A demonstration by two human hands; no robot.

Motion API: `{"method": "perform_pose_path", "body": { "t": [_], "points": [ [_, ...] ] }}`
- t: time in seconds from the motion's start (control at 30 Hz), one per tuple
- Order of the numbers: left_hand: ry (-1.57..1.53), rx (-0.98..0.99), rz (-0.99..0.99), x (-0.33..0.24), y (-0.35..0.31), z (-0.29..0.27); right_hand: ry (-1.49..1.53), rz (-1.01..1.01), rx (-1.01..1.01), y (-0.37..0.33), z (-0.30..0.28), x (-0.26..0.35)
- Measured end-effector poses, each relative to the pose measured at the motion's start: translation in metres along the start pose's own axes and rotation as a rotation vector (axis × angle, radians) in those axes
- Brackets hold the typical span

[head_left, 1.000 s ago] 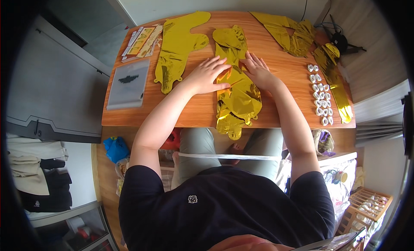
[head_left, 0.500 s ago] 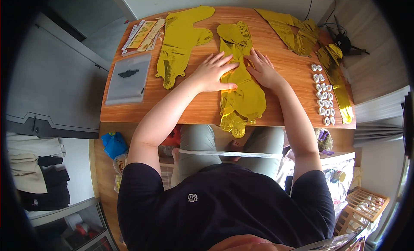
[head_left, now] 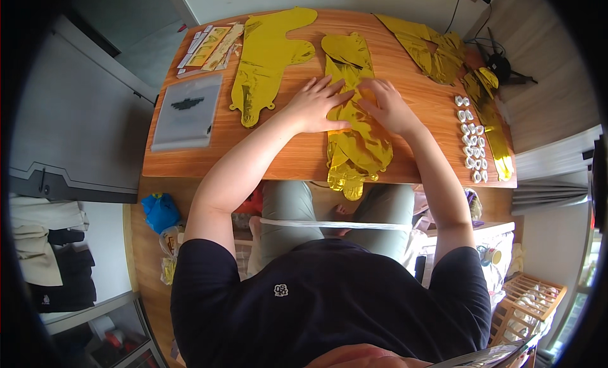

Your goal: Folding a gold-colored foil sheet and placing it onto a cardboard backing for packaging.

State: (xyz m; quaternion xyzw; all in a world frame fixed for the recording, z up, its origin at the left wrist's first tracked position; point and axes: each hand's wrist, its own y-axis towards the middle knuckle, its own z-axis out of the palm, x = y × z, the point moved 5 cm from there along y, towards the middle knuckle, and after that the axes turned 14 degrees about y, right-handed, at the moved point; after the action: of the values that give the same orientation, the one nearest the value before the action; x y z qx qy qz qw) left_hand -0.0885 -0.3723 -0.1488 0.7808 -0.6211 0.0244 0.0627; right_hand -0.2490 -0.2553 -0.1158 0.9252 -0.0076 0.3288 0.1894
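A deflated gold foil balloon [head_left: 356,143], partly folded over itself, lies lengthwise on the table in front of me. Its lower end hangs a little past the near edge. My left hand [head_left: 315,106] rests flat on its left side with fingers spread. Over its right side is my right hand [head_left: 387,107], fingers slightly bent and apart, a bit blurred; whether it touches the foil I cannot tell. Another flat gold foil balloon [head_left: 261,64] lies to the left, with a rounded bump on its right side.
Farther left are a clear plastic sleeve [head_left: 190,118] and a stack of printed packets [head_left: 209,48]. More gold foil [head_left: 427,48] lies at the far right, with a long gold strip [head_left: 491,124] along the right edge. Several small white rings [head_left: 472,140] stand in rows beside it.
My right hand has lifted slightly and its fingers have bent. The foil under it looks more wrinkled, and its top fold lies flatter. My left hand has stayed nearly in place.
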Motion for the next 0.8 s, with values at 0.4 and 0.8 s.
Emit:
{"method": "perform_pose_path", "body": {
  "t": [0.4,0.8],
  "points": [
    [0.004,0.032,0.013,-0.001,0.0,-0.004,-0.265,-0.576,0.356,-0.035,0.032,0.091],
    [0.017,0.016,0.013,0.0,-0.001,-0.008,0.054,-0.641,0.381,-0.03,0.031,0.085]
  ]
}}
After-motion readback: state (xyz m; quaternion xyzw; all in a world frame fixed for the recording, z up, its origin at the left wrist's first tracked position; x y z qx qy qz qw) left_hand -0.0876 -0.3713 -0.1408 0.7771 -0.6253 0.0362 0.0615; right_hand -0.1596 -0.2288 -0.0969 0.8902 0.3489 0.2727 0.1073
